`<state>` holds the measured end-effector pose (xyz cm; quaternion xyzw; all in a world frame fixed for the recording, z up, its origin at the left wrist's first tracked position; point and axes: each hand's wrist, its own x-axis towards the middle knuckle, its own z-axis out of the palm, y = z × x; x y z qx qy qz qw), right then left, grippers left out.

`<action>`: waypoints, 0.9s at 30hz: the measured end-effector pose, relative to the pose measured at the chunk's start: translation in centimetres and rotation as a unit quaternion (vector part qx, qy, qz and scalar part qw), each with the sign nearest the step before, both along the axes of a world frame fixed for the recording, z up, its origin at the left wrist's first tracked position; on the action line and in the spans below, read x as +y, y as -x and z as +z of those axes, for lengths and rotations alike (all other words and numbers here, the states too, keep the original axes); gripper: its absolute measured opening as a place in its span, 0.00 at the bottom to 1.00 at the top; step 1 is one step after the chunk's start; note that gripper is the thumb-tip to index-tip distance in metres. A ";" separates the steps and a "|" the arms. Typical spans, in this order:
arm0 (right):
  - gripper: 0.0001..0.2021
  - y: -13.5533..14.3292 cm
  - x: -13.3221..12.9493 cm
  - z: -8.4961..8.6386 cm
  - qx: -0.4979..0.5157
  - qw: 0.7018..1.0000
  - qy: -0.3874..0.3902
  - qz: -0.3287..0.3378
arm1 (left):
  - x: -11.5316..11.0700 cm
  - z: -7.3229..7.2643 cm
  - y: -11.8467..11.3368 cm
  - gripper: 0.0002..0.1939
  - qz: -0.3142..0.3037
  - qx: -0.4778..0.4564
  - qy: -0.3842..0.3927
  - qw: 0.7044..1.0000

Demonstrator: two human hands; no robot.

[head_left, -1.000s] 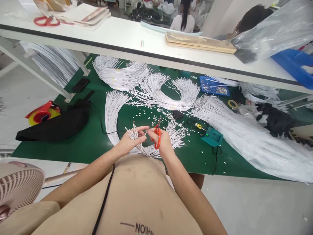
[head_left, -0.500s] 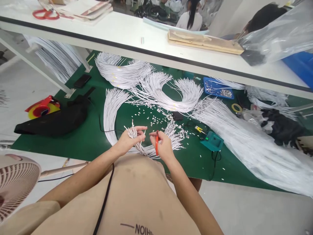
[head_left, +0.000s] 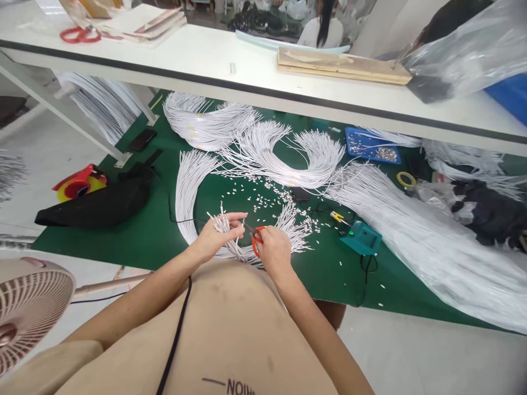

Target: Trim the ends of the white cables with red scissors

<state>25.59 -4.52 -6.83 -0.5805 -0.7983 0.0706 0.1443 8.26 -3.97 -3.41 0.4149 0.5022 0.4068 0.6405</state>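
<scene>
Orange loop-handled scissors point(head_left: 254, 245) swung leftward, right hand point(head_left: 275, 248) gripping them, left hand point(head_left: 216, 237) clamped on slim white cords point(head_left: 222, 223)

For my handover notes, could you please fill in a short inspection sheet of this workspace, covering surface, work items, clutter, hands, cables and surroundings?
Surface: green tabletop, largely covered by bundles of white strands.
Work items: red-handled scissors; gathered strands.
Clutter: small pale bits scattered mid-table; red tape dispenser and black fabric-like item at left; blue tray of small pieces at right.
Hands: left hand grips the gathered strands; right hand holds the scissors, blades toward the left hand, contact unclear.
Cables: black cord by the teal device, looped on the tabletop.
Surroundings: white shelf bearing a wooden board; fan at near left; a person beyond the shelf.
</scene>
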 end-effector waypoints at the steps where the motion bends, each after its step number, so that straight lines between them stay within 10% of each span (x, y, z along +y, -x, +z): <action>1: 0.11 -0.2 0.0 0.1 0.001 1.000 -0.001 0.000 | 0.0 0.1 0.0 0.22 0.002 0.000 0.004 1.000; 9: 0.15 -0.6 0.1 1.7 0.148 0.981 0.119 -0.040 | 0.1 -0.2 -0.3 0.24 0.031 0.010 -0.005 0.999; 27: 0.18 0.1 1.0 5.1 -0.056 0.987 0.149 0.004 | 0.3 0.1 -0.7 0.25 0.002 0.111 -0.020 0.994</action>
